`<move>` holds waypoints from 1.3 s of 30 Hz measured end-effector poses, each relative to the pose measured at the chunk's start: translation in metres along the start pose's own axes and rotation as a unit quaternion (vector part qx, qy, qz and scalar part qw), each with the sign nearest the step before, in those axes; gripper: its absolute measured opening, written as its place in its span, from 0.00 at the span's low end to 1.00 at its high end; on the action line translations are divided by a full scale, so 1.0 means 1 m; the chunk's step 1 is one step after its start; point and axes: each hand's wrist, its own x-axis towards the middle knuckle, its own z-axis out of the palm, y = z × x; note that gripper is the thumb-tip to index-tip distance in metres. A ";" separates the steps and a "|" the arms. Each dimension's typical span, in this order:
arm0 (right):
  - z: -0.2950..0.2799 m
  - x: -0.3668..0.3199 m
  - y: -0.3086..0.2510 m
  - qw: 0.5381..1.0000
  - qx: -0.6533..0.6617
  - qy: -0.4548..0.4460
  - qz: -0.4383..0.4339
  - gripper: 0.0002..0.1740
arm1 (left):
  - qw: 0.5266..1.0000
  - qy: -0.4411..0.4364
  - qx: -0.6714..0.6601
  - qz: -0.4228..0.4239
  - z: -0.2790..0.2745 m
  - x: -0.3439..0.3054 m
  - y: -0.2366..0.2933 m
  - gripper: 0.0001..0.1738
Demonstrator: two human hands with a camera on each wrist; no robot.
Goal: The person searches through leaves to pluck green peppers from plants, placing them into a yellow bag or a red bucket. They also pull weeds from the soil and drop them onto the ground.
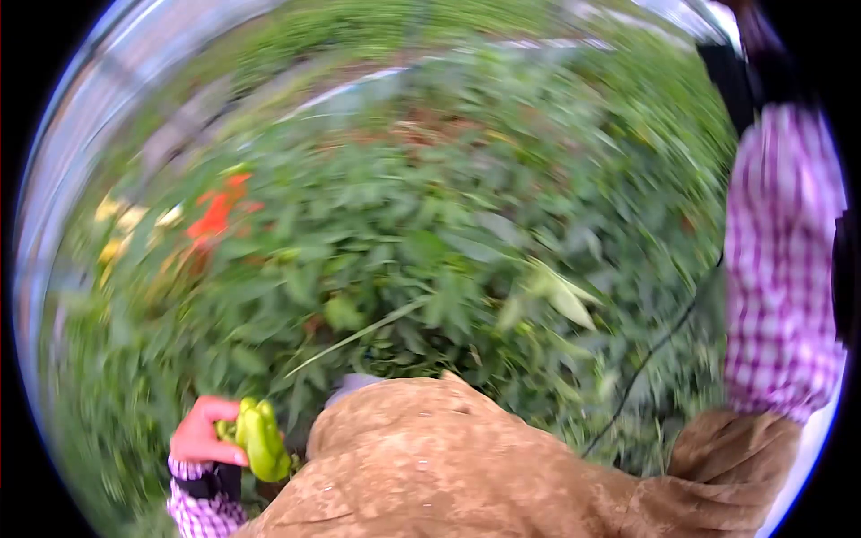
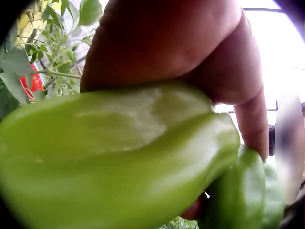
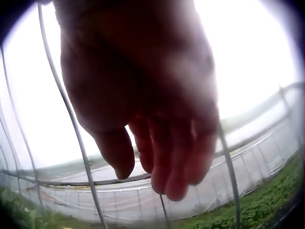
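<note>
Fingers of the left hand (image 1: 204, 435) are bent round green peppers (image 1: 263, 441), narrowed to their girth, between seven and eight o'clock in the head view, beside the brown garment (image 1: 466, 457). Seen from the left wrist, a large pepper (image 2: 109, 157) lies under the hand, reaching out to nine o'clock; a darker pepper (image 2: 243, 191) sits at four o'clock, partly hidden behind it. Whether more are bunched there, I cannot tell. At the right wrist, the right hand (image 3: 143, 95) hangs with loose fingers pointing towards six o'clock, holding nothing.

Such peppers should be light for their bulk, likely hollow, with stiff walls that give little before they crack. Their glossy skin may slip, more so where two rub together. Best to wrap the thick, grooved body with broad, gentle contact, letting fingers settle into the furrows; hard fingertip pressure could split or bruise it. No stem shows clearly enough to recommend as a handle.
</note>
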 end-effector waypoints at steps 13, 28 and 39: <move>0.280 0.028 -0.116 0.863 0.287 -0.313 -0.274 0.22 | 0.798 0.341 -0.348 0.355 -0.023 -0.053 -0.086 0.35; 0.318 -0.052 -0.056 0.845 0.402 -0.289 0.202 0.18 | 0.540 0.650 -0.156 0.511 -0.312 -0.112 0.040 0.23; 0.343 -0.059 -0.075 0.876 0.350 -0.245 0.224 0.18 | 0.428 0.740 -0.110 0.507 -0.416 -0.089 0.036 0.11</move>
